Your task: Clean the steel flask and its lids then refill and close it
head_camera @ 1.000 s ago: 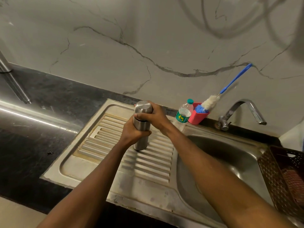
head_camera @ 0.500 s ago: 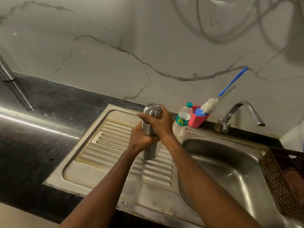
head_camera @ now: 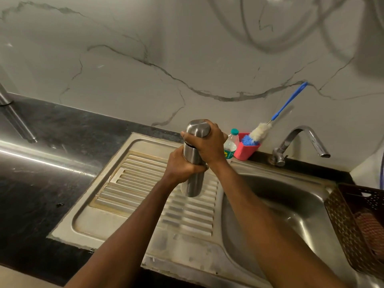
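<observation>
A steel flask [head_camera: 192,183] stands upright over the ribbed drainboard [head_camera: 145,183] of the sink unit; I cannot tell whether its base touches the ribs. My left hand [head_camera: 182,165] wraps around the flask's body. My right hand [head_camera: 204,145] grips the steel outer lid [head_camera: 196,127] from the right side. A thin dark gap shows between the lid and the body. Any inner lid is hidden under the outer one.
A sink bowl [head_camera: 280,204] lies to the right with a tap [head_camera: 299,140] behind it. A small plastic water bottle [head_camera: 230,145] and a red cup [head_camera: 246,150] holding a blue-handled bottle brush [head_camera: 276,117] stand against the marble wall. A brown basket [head_camera: 353,225] sits at far right. Black countertop [head_camera: 41,173] lies left.
The flask has shifted slightly right across the drainboard with both hands on it. My right hand has turned around the lid, and a dark gap now shows under the lid.
</observation>
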